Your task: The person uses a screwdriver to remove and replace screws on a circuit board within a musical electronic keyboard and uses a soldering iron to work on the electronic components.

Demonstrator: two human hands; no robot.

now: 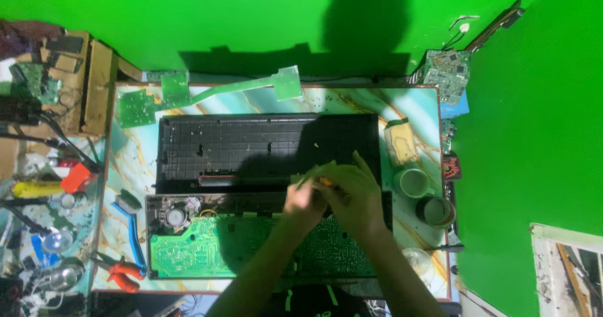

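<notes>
A marbled bench (135, 166) against green walls; the left hand (304, 201) and right hand (352, 191) are clenched together on an orange-handled tool (325, 181) above a green circuit board (207, 248); two cups (424, 194) at right, contents unclear.

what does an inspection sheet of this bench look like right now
surface: marbled table, mostly covered.
job's things: black case lies open; green board sits in the tray in front of it.
clutter: red pliers, blue brush, two cups, yellow sponge, loose green board pieces.
grippers: left hand and right hand are together over the case edge, around a small yellowish item; grip unclear.
cables: dark leads at far left; white wire by the corner board.
surroundings: green walls, stacked parts at left.
</notes>
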